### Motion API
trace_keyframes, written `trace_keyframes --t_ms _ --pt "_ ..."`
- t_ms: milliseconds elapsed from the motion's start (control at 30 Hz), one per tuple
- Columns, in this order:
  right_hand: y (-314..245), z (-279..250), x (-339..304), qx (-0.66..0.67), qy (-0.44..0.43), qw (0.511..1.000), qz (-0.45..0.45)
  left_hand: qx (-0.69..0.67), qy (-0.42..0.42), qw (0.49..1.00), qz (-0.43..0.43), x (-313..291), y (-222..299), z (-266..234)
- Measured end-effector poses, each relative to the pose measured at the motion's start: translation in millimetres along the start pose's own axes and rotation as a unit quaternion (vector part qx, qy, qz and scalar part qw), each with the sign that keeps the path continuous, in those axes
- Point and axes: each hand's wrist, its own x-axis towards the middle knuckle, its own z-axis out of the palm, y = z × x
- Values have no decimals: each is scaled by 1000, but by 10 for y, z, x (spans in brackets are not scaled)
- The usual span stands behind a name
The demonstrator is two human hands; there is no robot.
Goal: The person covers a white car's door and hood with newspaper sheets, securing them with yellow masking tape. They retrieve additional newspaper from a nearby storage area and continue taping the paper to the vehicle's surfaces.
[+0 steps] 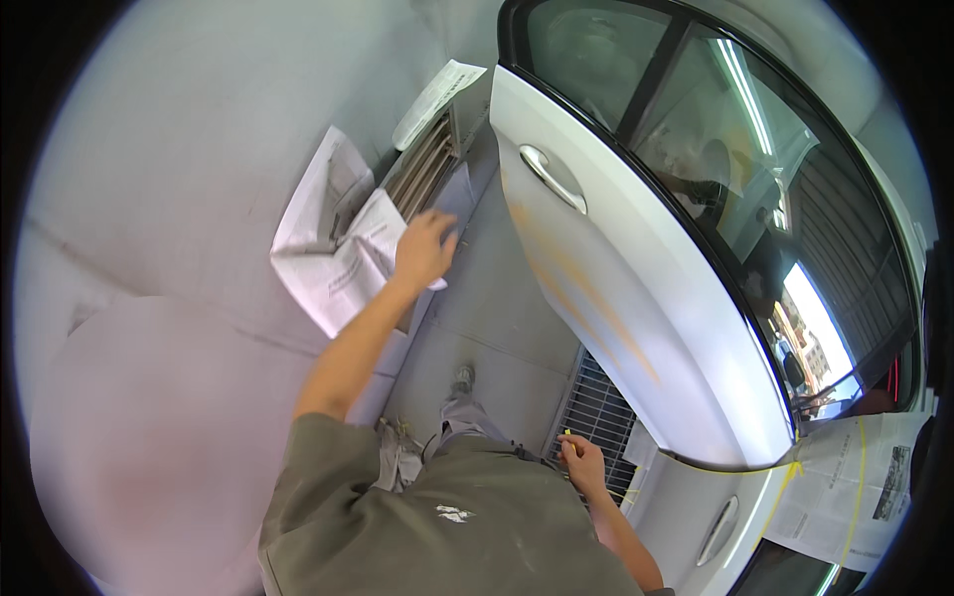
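Observation:
My left hand (425, 250) reaches out to the edge of crumpled printed paper sheets (343, 263), its fingers apart over a slatted box by the wall. The hand overlaps the paper; whether it touches it I cannot make out. Close to my body, my right hand (582, 465) is closed round a small yellow object (567, 434), of which only a bit shows above the fingers. To the right is a silver-white car door (616, 248) with orange-brown streaks (581, 283) below its handle (553, 179).
Another printed sheet (437, 102) lies atop the slatted box (422, 164). A floor grate (596, 402) runs beside the car. Masking paper (845, 487) with yellow tape covers part of the car behind the door. A grey wall (199, 149) stands at the left.

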Motion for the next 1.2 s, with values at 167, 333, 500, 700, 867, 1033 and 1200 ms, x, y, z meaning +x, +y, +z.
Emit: trace_keyframes --t_ms 167,333,500,700,867,1033,1200 --pt "-570 780 633 7 83 996 40 99 -37 994 7 2055 -1219 486" --pt "-903 1229 636 -53 112 989 77 150 -71 986 -15 3273 -1927 1043" --pt "-1039 1371 535 3 210 968 136 89 -62 978 -180 3786 -2096 1300" --pt "-1301 1458 682 0 200 969 147 174 -61 967 -176 3969 -2344 1299" --pt "-1488 1364 771 -141 157 975 72 141 130 975 -114 3816 -2050 885" --pt "-1847 1136 956 -112 115 981 -109 -103 316 941 -61 2506 -870 24" --pt "-2405 655 1071 18 127 952 -278 -288 129 949 -16 594 679 -393"
